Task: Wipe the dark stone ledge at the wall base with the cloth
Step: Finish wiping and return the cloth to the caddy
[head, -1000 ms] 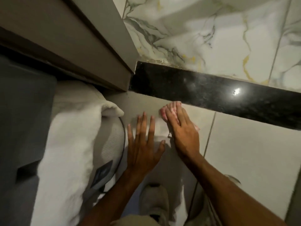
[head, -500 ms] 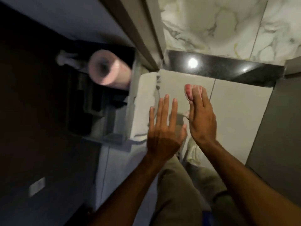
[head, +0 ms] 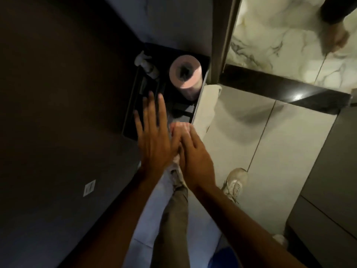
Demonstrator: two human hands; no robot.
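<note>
The dark stone ledge [head: 274,88] runs along the foot of the marble wall at the upper right, far from both hands. My right hand [head: 195,157] is held flat in mid-air at the centre, with a pink cloth [head: 179,127] under its fingers; only the cloth's front edge shows. My left hand [head: 152,136] hovers just to its left, fingers spread and empty, over a dark open box. The two hands almost touch.
A dark open box [head: 131,105] holds a pink paper roll [head: 185,74] and a white bottle [head: 146,64]. A white towel [head: 208,105] hangs beside it. My legs and white shoe [head: 234,182] stand on pale floor tiles. A grey cabinet [head: 328,180] is at the right.
I have risen and pulled back from the ledge. Both hands moved left and away from it, the right still with the cloth, and now hover by the box.
</note>
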